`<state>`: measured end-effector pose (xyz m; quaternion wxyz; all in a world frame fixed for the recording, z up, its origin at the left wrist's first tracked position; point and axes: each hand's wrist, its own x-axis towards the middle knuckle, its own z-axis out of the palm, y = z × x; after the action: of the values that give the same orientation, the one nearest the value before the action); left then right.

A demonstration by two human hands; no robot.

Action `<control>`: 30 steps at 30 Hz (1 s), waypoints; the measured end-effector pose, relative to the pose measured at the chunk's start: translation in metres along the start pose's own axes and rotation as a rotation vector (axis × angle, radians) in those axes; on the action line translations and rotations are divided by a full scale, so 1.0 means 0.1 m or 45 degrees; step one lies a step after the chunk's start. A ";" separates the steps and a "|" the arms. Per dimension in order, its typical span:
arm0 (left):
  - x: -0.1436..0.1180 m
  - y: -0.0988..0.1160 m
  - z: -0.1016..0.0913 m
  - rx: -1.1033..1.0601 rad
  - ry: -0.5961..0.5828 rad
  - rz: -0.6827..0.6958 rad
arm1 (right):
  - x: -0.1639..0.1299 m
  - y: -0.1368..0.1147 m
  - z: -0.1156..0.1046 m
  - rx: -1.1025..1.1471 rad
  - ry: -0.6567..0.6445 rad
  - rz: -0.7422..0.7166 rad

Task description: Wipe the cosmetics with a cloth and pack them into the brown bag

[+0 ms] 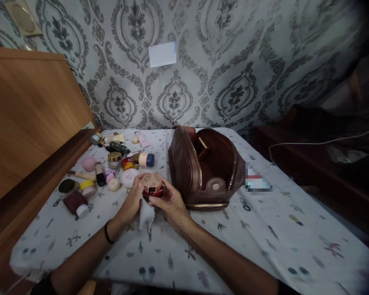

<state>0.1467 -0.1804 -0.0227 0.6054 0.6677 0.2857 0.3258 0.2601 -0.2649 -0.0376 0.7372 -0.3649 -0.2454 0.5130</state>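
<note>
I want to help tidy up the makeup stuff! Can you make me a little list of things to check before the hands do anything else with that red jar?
1. Red jar held by both hands: ok, left hand and right hand both grip it.
2. White tissue at the jar: ok, it hangs under the left hand.
3. Jar lid closed: cannot tell, fingers hide the seam.
4. Brown bag open: ok, zip is undone and the mouth gapes.
5. Other cosmetics apart from the hands: ok, they lie to the left on the bedsheet.
</note>
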 end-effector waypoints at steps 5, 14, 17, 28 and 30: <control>0.02 0.16 -0.27 -0.205 -0.591 -0.158 | 0.00 -0.02 -0.01 -0.038 -0.004 -0.045; 0.14 0.28 -0.49 0.325 0.128 0.190 | 0.01 -0.04 0.01 -0.215 0.008 -0.137; 0.04 0.27 -0.31 0.494 0.090 0.485 | 0.00 -0.02 -0.02 -0.359 -0.025 -0.178; -0.10 0.22 0.03 0.749 -0.141 0.354 | -0.03 0.09 -0.04 -0.878 0.046 -0.331; -0.09 0.20 0.01 0.772 -0.076 0.292 | -0.02 0.08 -0.03 -0.935 0.098 -0.346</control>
<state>0.1420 -0.1904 -0.0034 0.3466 0.8546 0.2746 0.2721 0.2570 -0.2658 -0.0460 0.6274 -0.5876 -0.4309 0.2746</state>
